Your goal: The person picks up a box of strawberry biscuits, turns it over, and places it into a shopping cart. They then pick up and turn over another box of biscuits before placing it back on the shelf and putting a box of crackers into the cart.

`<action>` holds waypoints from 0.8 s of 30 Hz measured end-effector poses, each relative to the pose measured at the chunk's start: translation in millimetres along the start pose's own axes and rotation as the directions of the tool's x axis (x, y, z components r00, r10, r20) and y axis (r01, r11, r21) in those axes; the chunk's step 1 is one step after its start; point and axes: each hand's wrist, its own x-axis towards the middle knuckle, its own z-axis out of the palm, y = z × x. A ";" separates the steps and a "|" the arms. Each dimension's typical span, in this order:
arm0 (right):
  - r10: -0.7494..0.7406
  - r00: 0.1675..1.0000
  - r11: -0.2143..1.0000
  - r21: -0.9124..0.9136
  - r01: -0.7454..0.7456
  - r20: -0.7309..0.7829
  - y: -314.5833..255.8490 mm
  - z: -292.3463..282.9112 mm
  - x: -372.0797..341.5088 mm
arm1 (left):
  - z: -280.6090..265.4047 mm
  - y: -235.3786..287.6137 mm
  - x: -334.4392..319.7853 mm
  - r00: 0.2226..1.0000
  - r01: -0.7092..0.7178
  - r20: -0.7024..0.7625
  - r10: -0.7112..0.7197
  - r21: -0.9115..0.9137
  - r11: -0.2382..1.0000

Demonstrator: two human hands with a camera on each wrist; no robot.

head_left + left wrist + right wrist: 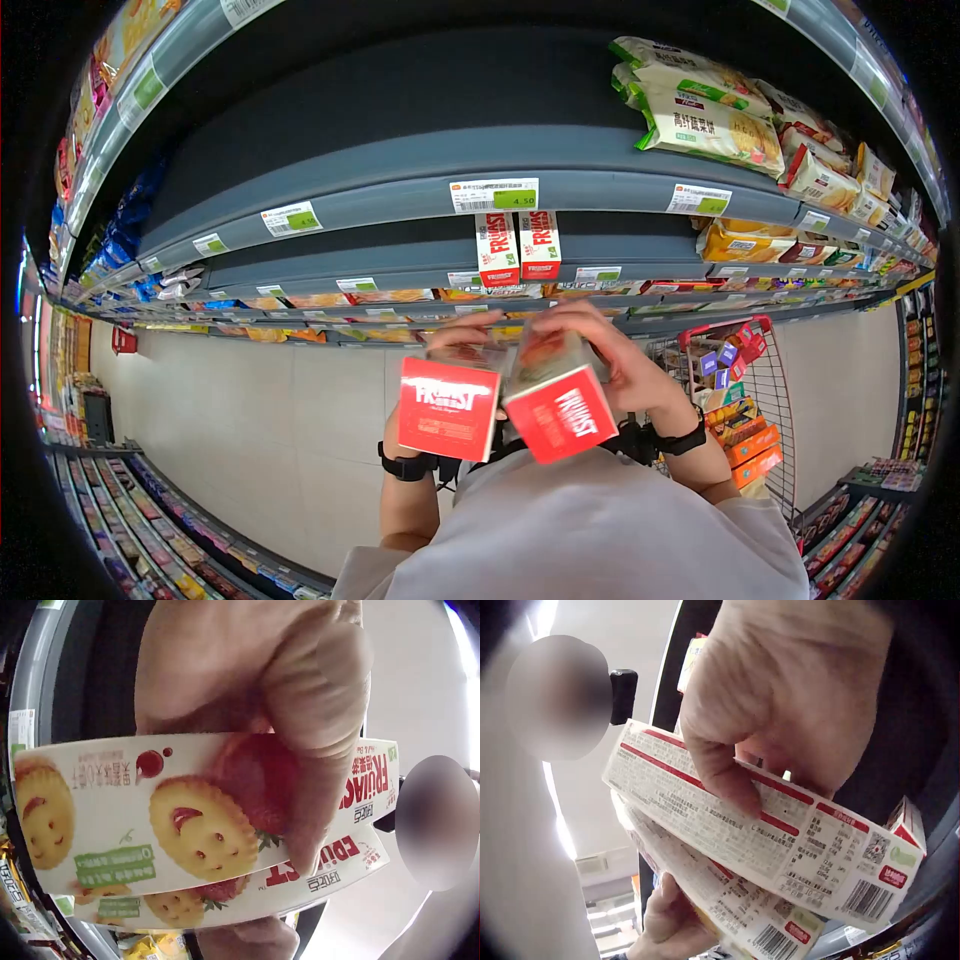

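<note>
My left hand grips a biscuit box with a red FRUIAST end face, held upright over my chest. My right hand holds a matching biscuit box, tilted beside the first. In the left wrist view, the left thumb presses on the printed side of its box, which pictures smiling biscuits and a strawberry. The right wrist view shows the right thumb lying across the small-print side of the other box, with a barcode at one end. Fingers behind the boxes are partly hidden.
Two similar boxes stand on the shelf ahead, below a price-tagged edge. Green-and-white packets lie on the upper shelf at right. A shopping cart loaded with goods is at my right. Low racks stand behind at left.
</note>
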 end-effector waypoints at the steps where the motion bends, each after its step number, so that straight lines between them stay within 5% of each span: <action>1: -0.001 1.000 1.000 0.002 0.001 -0.002 1.3 2.5 -1.3 | -3.2 -4.2 -1.3 1.000 0.002 0.002 -0.002 0.002 1.000; 4: 0.165 0.983 0.828 0.552 -0.096 -0.078 1.5 10.2 -4.8 | -6.9 -12.3 -1.3 0.995 0.049 0.092 -0.043 -0.054 0.997; 5: 0.167 0.983 0.828 0.553 -0.095 -0.081 -1.4 9.6 -3.5 | -1.6 -9.2 -1.7 0.996 0.035 0.083 -0.038 0.037 0.999; 7: 0.088 0.976 0.979 0.200 -0.047 -0.201 -4.3 5.6 2.2 | 9.4 -1.9 -0.5 0.998 0.008 0.065 -0.023 0.220 0.975; 8: 0.032 0.969 0.989 0.150 0.005 -0.244 3.6 6.6 2.5 | 2.6 -23.7 0.9 0.984 -0.111 0.149 0.092 0.121 0.986; 11: 0.032 0.957 0.988 0.153 0.013 -0.288 9.5 6.1 2.9 | 15.8 -38.5 3.5 0.985 -0.163 0.077 0.152 0.162 0.973; 17: 0.130 0.904 0.933 0.360 0.028 -0.408 14.6 20.7 3.9 | 27.4 -39.4 -1.6 0.996 0.054 -0.078 -0.052 0.018 0.998; 24: 0.219 0.894 0.884 0.467 -0.012 -0.390 11.4 27.1 1.1 | 23.8 -44.8 -4.0 0.993 -0.089 -0.060 0.106 0.231 0.969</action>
